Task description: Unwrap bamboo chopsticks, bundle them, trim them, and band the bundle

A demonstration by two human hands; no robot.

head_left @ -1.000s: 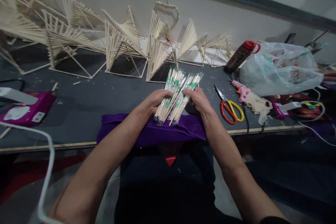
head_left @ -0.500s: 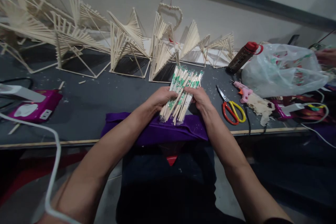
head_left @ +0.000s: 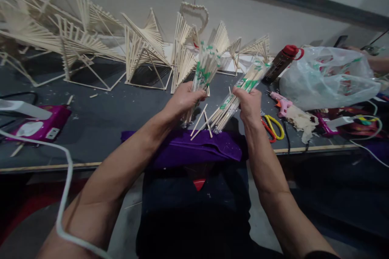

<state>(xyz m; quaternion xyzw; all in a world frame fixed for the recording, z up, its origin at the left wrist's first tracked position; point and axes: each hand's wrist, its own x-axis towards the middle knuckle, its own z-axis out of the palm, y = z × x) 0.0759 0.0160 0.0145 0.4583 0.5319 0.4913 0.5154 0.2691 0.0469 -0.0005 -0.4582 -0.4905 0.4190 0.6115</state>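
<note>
My left hand (head_left: 186, 100) is wrapped round a bundle of chopsticks in clear, green-printed wrappers (head_left: 203, 73), which stands nearly upright. A second bundle of wrapped chopsticks (head_left: 234, 99) slants up to the right, gripped in my right hand (head_left: 249, 103). The two bundles are apart. Between them several loose bare sticks (head_left: 199, 120) show low over the table; whether they lie on it or hang from the right bundle I cannot tell. Below both hands a folded purple cloth (head_left: 194, 147) lies at the table's front edge.
Fan-shaped stick structures (head_left: 148, 48) line the back of the dark table (head_left: 106, 115). On the right are scissors (head_left: 275, 127), a pink glue gun (head_left: 282, 103), a brown bottle (head_left: 279, 64) and a plastic bag (head_left: 328, 77). A magenta device (head_left: 45, 123) stands left. Another person's hand (head_left: 378, 64) shows far right.
The single fan of wrapped chopsticks has parted into two bundles, one in each hand. Both hands have risen and my right hand has moved right. Loose sticks now show between them.
</note>
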